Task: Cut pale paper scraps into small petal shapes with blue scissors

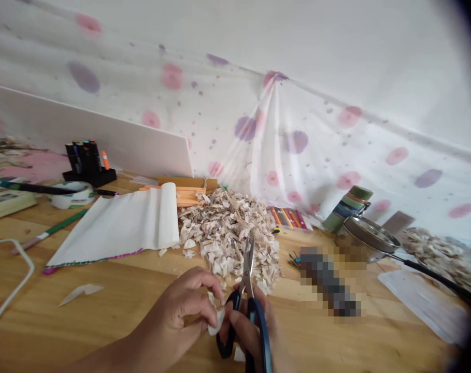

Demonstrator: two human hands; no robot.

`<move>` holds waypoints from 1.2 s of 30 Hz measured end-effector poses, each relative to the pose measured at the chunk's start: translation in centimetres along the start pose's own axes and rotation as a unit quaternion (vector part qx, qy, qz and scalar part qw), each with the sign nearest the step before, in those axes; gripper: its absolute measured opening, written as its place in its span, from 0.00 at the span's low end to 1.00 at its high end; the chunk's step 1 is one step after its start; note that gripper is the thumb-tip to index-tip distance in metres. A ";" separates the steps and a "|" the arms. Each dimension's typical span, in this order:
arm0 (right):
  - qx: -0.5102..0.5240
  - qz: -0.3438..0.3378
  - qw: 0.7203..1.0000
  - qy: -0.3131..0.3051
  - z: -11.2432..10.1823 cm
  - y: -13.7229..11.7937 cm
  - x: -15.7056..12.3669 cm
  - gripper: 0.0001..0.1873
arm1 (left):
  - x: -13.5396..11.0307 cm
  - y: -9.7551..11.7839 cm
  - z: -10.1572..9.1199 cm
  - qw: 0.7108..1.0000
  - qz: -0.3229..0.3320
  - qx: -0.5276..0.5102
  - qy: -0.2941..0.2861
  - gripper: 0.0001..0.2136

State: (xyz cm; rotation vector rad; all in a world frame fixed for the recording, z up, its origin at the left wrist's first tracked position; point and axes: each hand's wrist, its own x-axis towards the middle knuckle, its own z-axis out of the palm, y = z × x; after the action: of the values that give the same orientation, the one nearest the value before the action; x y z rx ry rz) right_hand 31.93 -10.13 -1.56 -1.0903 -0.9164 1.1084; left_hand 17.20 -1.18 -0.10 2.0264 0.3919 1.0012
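My right hand (254,331) grips a pair of scissors (247,274) with dark blue handles. The blades point up and away from me, slightly apart, in front of a heap of dried, pale, papery flakes (235,233). Close beside the handles, my left hand (192,311) has its fingers curled in a pinch on a thin whitish flake (215,322). Part of that flake is hidden by the fingers. Another small white scrap (239,355) lies on the table under the scissors.
To the left are a partly unrolled white sheet (114,223), a marker stand (89,176), a tape roll (71,195) and a white cable (23,259). To the right are a long-handled pan (371,233), a green patterned cylinder (346,207), a blurred-out dark object (328,282) and a clear plastic sheet (425,305).
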 end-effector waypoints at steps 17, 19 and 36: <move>0.003 0.062 0.992 0.113 1.9 -1.7 0.2 0.21 | -0.5 -0.8 0.5 0.998 0.006 0.010 -0.065 0.12; 0.001 0.058 0.991 0.119 2.0 -1.8 0.2 0.21 | -0.5 -0.8 0.5 0.998 0.000 0.001 -0.071 0.12; -0.051 -0.046 0.997 0.036 -0.4 1.7 -0.7 0.24 | -0.7 -0.1 1.3 0.957 -0.258 -0.108 -0.072 0.04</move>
State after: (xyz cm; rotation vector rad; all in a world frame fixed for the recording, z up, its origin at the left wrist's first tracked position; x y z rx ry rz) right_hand 31.83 -10.71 -3.38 -1.1528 -0.9647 0.9501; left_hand 17.77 -2.23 -0.94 1.6602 0.6607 0.5425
